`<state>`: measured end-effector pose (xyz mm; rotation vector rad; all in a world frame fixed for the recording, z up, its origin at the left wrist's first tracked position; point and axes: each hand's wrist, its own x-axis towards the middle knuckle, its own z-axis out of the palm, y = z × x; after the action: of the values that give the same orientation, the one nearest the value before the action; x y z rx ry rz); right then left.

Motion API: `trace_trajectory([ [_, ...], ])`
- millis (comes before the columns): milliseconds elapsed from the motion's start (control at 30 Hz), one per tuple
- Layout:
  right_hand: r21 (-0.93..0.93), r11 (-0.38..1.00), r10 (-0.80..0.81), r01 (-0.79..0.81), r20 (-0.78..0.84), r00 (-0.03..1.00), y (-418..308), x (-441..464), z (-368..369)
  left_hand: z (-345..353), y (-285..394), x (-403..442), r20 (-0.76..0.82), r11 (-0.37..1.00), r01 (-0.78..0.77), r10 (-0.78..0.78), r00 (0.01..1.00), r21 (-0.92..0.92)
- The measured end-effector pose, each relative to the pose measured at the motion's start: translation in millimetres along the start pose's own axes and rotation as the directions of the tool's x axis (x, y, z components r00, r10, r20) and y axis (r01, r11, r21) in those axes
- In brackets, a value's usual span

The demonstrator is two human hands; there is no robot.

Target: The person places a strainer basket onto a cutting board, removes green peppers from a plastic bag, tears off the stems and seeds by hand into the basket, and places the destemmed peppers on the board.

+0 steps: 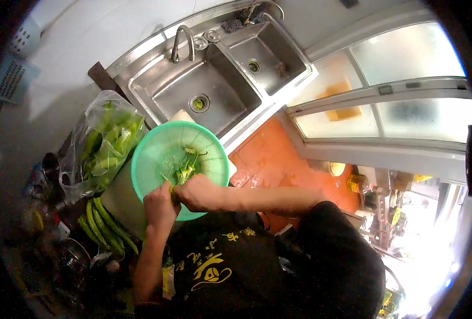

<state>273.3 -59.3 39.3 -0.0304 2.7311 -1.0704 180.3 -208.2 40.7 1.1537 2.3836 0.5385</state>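
Over the near rim of a mint-green plastic colander (pixel 145 159), my left hand (pixel 160 206) and my right hand (pixel 197 192) meet with fingers closed. A short bit of green pepper (pixel 173 190) shows between them; the fingers hide most of it. Inside the colander lie pepper scraps (pixel 187 169), with stalks and pale insides visible. Several long green peppers (pixel 107 226) rest side by side to the left of my left forearm. Beyond them, a clear plastic bag (pixel 76 173) bulges with more green peppers (pixel 116 141).
A two-basin steel sink (pixel 164 101) with a curved faucet (pixel 182 40) stands ahead. Orange floor (pixel 268 154) and white-framed glazed panels (pixel 385 85) lie to the right. Dark clutter, including a pan (pixel 74 255), crowds the lower left. Blue perforated baskets (pixel 15 80) hang at the upper left.
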Motion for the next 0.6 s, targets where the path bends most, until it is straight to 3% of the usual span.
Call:
trace_trajectory([
  [67,0.026,1.000,0.016,-0.017,0.062,0.998,6.8,4.6,-5.6,6.1,-1.2,6.3,-0.015,0.997,0.021,-0.022,1.000,-0.070],
  [100,0.091,0.993,-0.081,0.078,0.031,0.996,33.3,8.6,13.1,8.6,-5.8,6.1,-0.020,0.994,0.047,-0.049,0.999,-0.095],
  [133,0.123,0.975,-0.189,0.186,0.015,0.982,35.1,7.8,-5.2,10.6,-12.3,9.8,0.009,0.999,0.046,-0.046,0.999,-0.011],
  [167,0.129,0.989,-0.081,0.076,0.030,0.996,38.2,6.0,-9.9,13.6,-20.0,15.2,0.038,0.996,0.047,-0.050,0.998,0.073],
  [233,0.201,0.976,-0.081,0.081,-0.009,0.997,43.3,-1.0,-13.0,20.7,-32.8,23.6,0.059,0.988,-0.044,0.035,0.998,0.148],
  [267,0.258,0.943,-0.189,0.209,-0.098,0.977,56.7,-3.7,-1.9,22.0,-33.5,26.1,0.052,0.980,-0.057,0.048,0.998,0.190],
  [300,0.221,0.966,-0.128,0.131,-0.028,0.991,57.4,-6.5,-8.6,24.2,-30.7,26.9,0.047,0.972,-0.072,0.063,0.997,0.225],
  [367,0.345,0.917,-0.135,0.201,-0.207,0.969,72.8,-19.4,-12.3,26.0,-54.0,22.9,0.024,0.969,-0.027,0.022,0.999,0.246],
  [433,0.205,0.978,-0.004,0.031,-0.130,0.991,97.5,-36.7,-38.1,12.1,-101.1,17.6,-0.021,0.972,0.102,-0.099,0.995,0.213],
  [467,0.102,0.994,-0.019,0.034,-0.145,0.989,108.7,-28.1,-35.2,9.9,-102.0,16.8,-0.060,0.968,0.096,-0.085,0.995,0.232],
  [500,0.026,1.000,-0.009,0.013,-0.145,0.989,110.4,-30.6,-22.5,2.2,-84.2,10.7,-0.066,0.987,0.082,-0.073,0.995,0.137],
  [533,0.020,0.987,0.157,-0.157,0.008,0.988,103.8,-20.1,-18.2,-5.2,-63.5,8.9,-0.073,0.997,0.066,-0.062,0.995,0.041],
  [600,-0.179,0.978,0.114,-0.111,0.008,0.993,116.3,-12.9,1.6,-15.5,-53.3,34.2,-0.186,0.992,-0.010,-0.013,0.982,-0.122],
])
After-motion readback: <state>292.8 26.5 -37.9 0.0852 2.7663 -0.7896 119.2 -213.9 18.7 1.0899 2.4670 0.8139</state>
